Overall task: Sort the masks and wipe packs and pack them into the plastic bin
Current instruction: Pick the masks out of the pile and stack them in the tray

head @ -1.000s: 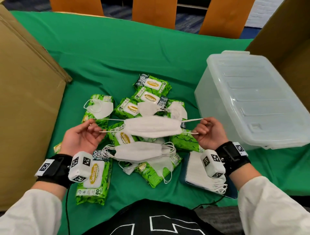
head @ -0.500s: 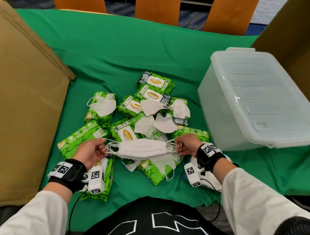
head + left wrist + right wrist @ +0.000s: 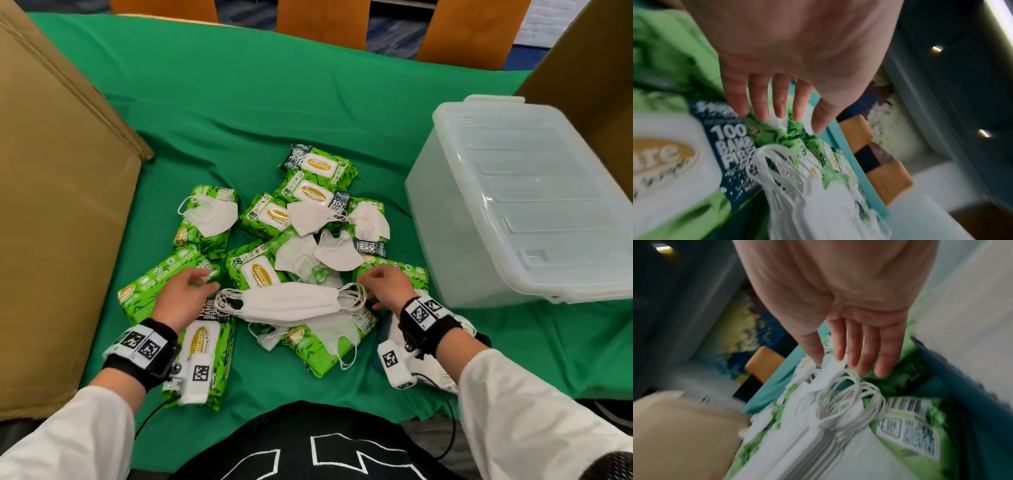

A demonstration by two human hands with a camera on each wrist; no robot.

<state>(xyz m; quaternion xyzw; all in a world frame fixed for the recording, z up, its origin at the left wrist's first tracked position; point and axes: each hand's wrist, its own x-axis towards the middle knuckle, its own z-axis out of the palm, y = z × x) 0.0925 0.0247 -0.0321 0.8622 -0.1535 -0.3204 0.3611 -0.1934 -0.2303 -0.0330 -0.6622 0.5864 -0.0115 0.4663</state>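
Observation:
Several green wipe packs and loose white masks lie heaped on the green cloth. On the near side of the heap rests a stack of flat white masks, its ear loops bunched at both ends. My left hand hovers at the stack's left end with straight fingers and holds nothing. At the right end my right hand is also open, its fingertips just above the loops. The translucent plastic bin stands to the right with its lid on.
A large cardboard panel walls off the left, and another rises behind the bin. More white masks lie under my right wrist. Orange chair backs line the table's far edge.
One second ago both hands held a mask stretched by its ear loops above the heap. They lowered it onto the mask stack, let go, and now hover open at its ends.

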